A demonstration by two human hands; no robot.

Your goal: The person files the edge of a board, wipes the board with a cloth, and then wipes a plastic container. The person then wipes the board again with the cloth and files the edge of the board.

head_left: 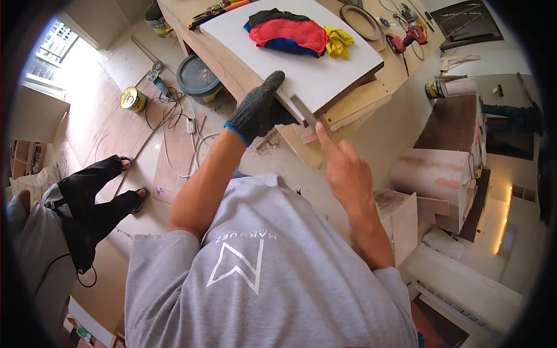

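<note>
A white panel (290,46) lies on the workbench with its near corner toward me. My left hand (262,110), in a black knitted glove with a blue cuff, is closed around the panel's near edge, thumb up on top. My right hand (345,168) is bare, its index finger stretched along a flat greyish-brown strip (303,111) at that edge and the other fingers curled in. The strip is smeared, and I cannot tell what kind of tool it is. A red, black and blue cloth (290,37) with a yellow bunched piece (338,42) rests on the panel.
Wooden boards (362,104) are stacked under the panel. A red cordless drill (413,32) and a tape roll (362,23) sit on the bench. Below stand a lidded bucket (197,75), an angle grinder (159,84) and cables. Another person (87,197) is at left.
</note>
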